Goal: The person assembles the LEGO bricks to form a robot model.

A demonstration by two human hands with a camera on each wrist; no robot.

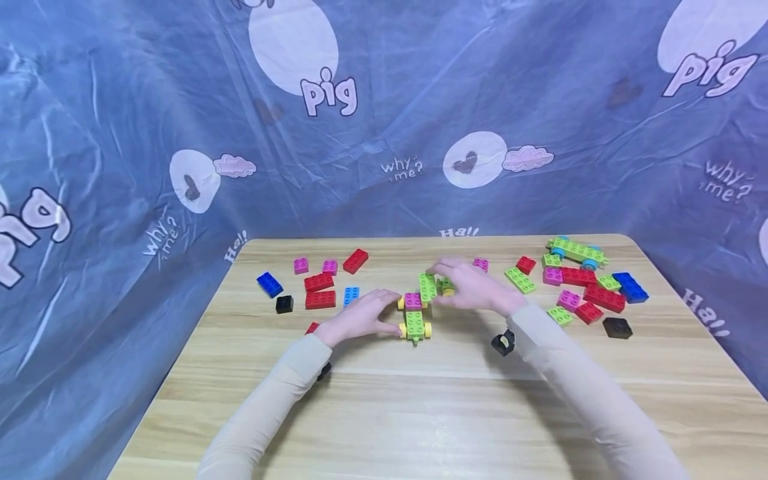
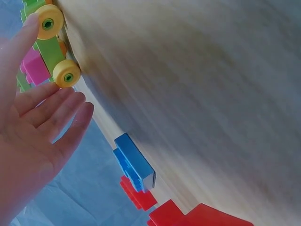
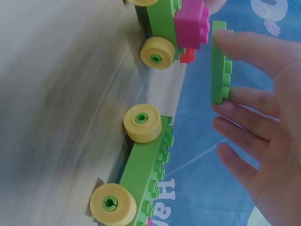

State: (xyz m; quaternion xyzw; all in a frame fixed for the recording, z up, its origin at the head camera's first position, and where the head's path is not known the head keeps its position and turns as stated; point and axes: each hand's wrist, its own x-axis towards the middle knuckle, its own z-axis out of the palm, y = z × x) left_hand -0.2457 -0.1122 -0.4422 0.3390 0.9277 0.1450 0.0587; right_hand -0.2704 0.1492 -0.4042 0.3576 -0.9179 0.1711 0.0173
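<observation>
My left hand (image 1: 365, 315) holds a green wheeled base (image 1: 415, 325) at its side, thumb and fingers against two yellow wheels (image 2: 66, 74). A pink brick (image 1: 412, 301) sits on that base's studs. Between thumb and fingers of my right hand (image 1: 471, 283) is a flat green brick (image 3: 218, 70). It hangs above the table, just beyond the pink brick and apart from it in the right wrist view. Below the right hand stands a second green wheeled base (image 3: 145, 162) with yellow wheels, partly hidden in the head view.
Red bricks (image 1: 321, 299), a light blue brick (image 1: 351, 295) and a black brick (image 1: 285, 304) lie left. At right are several loose bricks, including a green one (image 1: 519, 281), and a green base with blue wheels (image 1: 577, 252). A blue curtain (image 1: 384, 200) stands behind the table.
</observation>
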